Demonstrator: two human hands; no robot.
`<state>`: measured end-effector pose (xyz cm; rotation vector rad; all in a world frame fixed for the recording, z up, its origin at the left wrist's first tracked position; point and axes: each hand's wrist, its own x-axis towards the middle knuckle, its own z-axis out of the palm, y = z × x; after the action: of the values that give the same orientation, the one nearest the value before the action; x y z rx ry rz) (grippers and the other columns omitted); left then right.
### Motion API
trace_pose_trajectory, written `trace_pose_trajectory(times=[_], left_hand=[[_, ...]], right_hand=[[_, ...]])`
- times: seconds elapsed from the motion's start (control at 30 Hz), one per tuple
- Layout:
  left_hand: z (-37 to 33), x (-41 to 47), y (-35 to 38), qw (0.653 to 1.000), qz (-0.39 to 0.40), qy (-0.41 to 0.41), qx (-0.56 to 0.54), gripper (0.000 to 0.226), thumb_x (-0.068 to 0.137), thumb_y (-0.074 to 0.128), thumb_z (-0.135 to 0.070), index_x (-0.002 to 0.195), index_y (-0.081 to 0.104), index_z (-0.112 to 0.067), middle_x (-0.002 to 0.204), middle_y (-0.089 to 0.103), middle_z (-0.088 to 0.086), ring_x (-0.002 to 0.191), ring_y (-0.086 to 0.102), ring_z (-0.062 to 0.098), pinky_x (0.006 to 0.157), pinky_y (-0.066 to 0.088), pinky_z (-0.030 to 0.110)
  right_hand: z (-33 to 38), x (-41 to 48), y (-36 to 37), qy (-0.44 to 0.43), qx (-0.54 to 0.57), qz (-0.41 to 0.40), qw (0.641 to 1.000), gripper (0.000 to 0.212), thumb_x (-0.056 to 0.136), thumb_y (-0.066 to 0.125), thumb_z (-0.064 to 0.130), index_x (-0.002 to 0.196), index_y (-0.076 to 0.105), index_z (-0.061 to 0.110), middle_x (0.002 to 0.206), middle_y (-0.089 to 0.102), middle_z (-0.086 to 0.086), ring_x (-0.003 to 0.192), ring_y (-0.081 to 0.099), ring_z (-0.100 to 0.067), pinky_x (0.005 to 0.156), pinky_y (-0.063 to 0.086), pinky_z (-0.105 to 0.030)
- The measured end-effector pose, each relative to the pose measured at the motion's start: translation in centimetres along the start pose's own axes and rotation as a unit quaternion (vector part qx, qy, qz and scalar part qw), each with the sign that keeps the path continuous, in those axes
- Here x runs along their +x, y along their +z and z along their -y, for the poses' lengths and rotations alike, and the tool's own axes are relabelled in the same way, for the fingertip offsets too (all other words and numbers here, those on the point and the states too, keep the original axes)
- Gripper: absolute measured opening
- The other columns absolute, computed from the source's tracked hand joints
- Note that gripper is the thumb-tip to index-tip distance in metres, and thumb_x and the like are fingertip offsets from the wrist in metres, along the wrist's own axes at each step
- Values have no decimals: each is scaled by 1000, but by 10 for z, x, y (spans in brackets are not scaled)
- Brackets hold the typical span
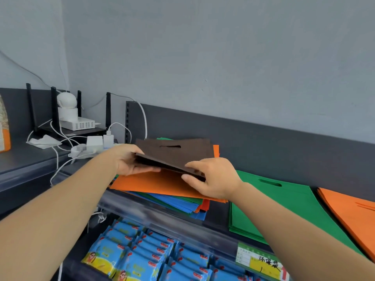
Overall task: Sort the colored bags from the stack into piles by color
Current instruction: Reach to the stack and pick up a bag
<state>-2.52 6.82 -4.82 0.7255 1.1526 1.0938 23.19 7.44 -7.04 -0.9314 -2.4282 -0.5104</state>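
Observation:
A bundle of brown bags is lifted at its near edge above the mixed stack, whose top sheet is orange with blue, green and orange layers under it. My left hand grips the bundle's left corner, thumb on top and fingers beneath. At the near right corner my right hand pinches the bundle. A green pile lies to the right of the stack, and an orange pile lies further right.
A router with black antennas, a white camera, a power strip with chargers and white cables sit at the left of the shelf. Below the shelf edge are blue snack packets and a price label.

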Motion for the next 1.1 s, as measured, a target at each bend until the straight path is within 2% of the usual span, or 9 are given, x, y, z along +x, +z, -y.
trace_pose_trajectory(times=[0.07, 0.17, 0.27, 0.37, 0.43, 0.6, 0.7, 0.87, 1.1], left_hand=[[2, 5, 3, 994, -53, 26, 91, 23, 90, 32, 11, 80, 51, 2, 64, 62, 17, 52, 63, 34, 45, 56, 36], [1, 3, 9, 977, -41, 144, 152, 35, 88, 35, 20, 85, 57, -7, 83, 61, 13, 72, 57, 26, 65, 48, 30], [-3, -10, 9, 960, -34, 216, 177, 38, 91, 46, 14, 101, 61, -19, 96, 66, 7, 84, 62, 21, 70, 49, 32], [-5, -18, 10, 954, -19, 256, 153, 35, 92, 51, 7, 112, 59, -21, 102, 67, 7, 85, 64, 21, 71, 52, 33], [-7, -18, 8, 952, -5, 272, 140, 32, 92, 52, 5, 110, 61, -21, 103, 68, 8, 85, 65, 20, 70, 55, 32], [-8, -10, 9, 948, -8, 232, 217, 26, 89, 66, -20, 114, 63, -20, 114, 69, 2, 103, 65, 18, 94, 50, 38], [-8, -1, 18, 940, -61, 279, 189, 26, 87, 68, -35, 111, 64, -27, 115, 68, -4, 110, 62, 19, 103, 44, 44], [-10, 4, 44, 914, -120, 337, 193, 27, 96, 54, -36, 119, 57, -22, 117, 62, -4, 108, 59, 19, 98, 46, 39], [3, 7, 82, 918, -64, 309, 240, 28, 98, 50, -35, 122, 55, -23, 119, 61, -3, 108, 59, 21, 98, 47, 45]], right_hand=[[-2, -5, -2, 117, 95, -1, 988, 71, 77, 23, 79, 111, 66, 34, 91, 72, 10, 88, 65, -12, 77, 51, -30], [-14, -4, -5, 324, 237, -66, 913, 55, 85, 38, 71, 95, 68, 27, 92, 72, 6, 93, 64, -18, 84, 50, -34], [-27, 0, -6, 475, 290, -60, 828, 59, 87, 58, 53, 129, 52, 11, 119, 61, -6, 109, 58, -26, 94, 45, -39], [-28, 2, -7, 547, 480, -45, 684, 92, 77, 70, 56, 143, 32, 5, 97, 49, 1, 78, 48, -17, 72, 45, -36], [-28, 1, -10, 541, 539, -54, 643, 77, 79, 73, 48, 136, 42, 5, 104, 56, -1, 82, 50, -15, 72, 42, -31], [-25, 4, -15, 460, 511, -210, 695, 11, 94, 60, 21, 103, 60, 15, 109, 69, -6, 95, 65, -22, 90, 53, -38], [-23, 6, -22, 453, 496, -209, 710, 15, 96, 54, 27, 104, 55, 15, 109, 66, -4, 101, 63, -23, 94, 50, -42], [-30, -5, -36, 470, 459, -231, 717, 11, 98, 44, 19, 102, 54, 17, 109, 64, -4, 102, 60, -23, 97, 47, -43], [-41, -37, -65, 480, 417, -292, 715, 16, 99, 44, 15, 109, 56, 16, 112, 65, 0, 105, 60, -21, 98, 48, -37]])
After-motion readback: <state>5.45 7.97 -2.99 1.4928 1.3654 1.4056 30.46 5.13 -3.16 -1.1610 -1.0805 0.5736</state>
